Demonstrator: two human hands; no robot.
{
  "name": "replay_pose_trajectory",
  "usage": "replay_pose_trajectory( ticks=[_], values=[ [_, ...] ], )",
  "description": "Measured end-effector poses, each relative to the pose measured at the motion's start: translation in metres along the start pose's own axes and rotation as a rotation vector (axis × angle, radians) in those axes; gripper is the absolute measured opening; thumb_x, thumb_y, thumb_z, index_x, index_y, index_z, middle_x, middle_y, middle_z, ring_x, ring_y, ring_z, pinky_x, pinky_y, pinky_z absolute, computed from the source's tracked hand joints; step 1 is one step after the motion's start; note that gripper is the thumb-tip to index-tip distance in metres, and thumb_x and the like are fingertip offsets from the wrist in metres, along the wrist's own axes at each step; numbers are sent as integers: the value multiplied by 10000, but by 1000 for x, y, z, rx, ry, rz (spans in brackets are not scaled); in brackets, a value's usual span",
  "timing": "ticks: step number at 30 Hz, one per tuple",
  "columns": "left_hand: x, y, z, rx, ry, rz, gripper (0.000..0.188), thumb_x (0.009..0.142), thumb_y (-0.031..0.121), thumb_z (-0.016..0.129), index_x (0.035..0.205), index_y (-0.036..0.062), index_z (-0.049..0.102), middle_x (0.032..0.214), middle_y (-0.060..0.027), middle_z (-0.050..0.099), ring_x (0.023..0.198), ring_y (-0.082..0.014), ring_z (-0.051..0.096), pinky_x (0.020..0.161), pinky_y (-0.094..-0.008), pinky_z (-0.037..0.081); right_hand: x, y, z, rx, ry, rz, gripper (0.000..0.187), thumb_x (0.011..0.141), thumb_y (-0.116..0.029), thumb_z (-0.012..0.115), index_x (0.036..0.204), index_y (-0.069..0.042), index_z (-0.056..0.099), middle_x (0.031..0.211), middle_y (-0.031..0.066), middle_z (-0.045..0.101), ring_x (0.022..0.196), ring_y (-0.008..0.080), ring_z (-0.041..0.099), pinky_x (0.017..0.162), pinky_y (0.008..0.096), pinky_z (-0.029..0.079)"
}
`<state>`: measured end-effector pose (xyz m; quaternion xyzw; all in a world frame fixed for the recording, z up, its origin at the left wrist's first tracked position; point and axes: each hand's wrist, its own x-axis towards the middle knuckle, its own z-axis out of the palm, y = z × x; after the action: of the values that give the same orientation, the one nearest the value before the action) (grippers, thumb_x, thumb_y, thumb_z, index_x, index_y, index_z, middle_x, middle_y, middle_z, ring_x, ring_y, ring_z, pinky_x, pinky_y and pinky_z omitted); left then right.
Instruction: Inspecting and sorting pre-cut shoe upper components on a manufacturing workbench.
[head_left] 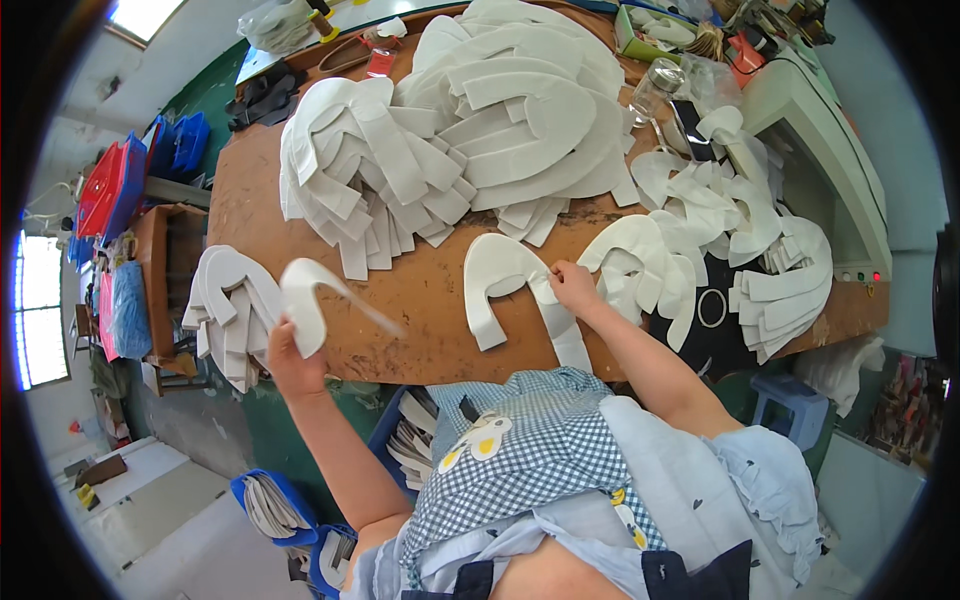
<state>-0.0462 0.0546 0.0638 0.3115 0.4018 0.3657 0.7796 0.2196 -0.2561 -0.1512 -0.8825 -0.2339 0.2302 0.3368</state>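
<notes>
My left hand (pixel 297 366) grips one end of a white U-shaped piece (pixel 304 305), which is held up over the table's left side; its far leg is smeared by motion. Close behind it lies a stack of similar pieces (pixel 240 275). Near the table's front edge, another white U-shaped piece (pixel 492 258) lies with its legs toward me. My right hand (pixel 577 292) is closed, its fingertips pinching the inner side of that piece's right leg. To the right of this hand are more overlapping U-shaped pieces (pixel 630 240).
Large heaps of white pieces (pixel 530 120) cover the far middle of the brown table (pixel 400 340). At right stand a machine (pixel 825 150) with a lit red button, a glass jar (pixel 660 78) and a phone (pixel 692 130). Blue bins (pixel 270 505) with stacked pieces sit below, left.
</notes>
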Motion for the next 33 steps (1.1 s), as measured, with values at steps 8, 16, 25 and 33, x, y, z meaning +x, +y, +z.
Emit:
replay_pose_trajectory(
  ticks=[8,16,25,33],
  values=[
    [22,-58,4,1651,-129,473,102,761,71,579,799,-24,569,907,-179,593,824,-329,601,754,-409,489,-1,-56,-13,-305,50,-179,228,762,-107,640,980,-54,598,916,124,609,894,313,593,790,408,478],
    [10,-215,33,1665,-299,352,500,727,195,755,1107,2,495,1114,-195,521,1056,-361,527,841,-427,483,29,-74,28,-413,-79,-350,414,730,-110,704,1089,-35,512,1066,149,508,1051,311,504,884,408,441],
    [-10,-243,41,1774,-258,505,522,693,44,717,1149,11,464,1120,-153,499,1018,-315,551,762,-354,544,27,-77,23,-276,46,-282,433,705,-103,739,1077,-59,523,1080,127,491,1042,327,500,889,407,438],
    [-13,-246,38,1671,-276,761,366,692,-7,677,1034,18,549,1121,-119,521,1021,-317,541,782,-377,531,25,-78,15,-225,32,-287,481,683,-73,734,1107,-55,508,1053,129,489,1034,329,500,870,431,442]
  ],
)
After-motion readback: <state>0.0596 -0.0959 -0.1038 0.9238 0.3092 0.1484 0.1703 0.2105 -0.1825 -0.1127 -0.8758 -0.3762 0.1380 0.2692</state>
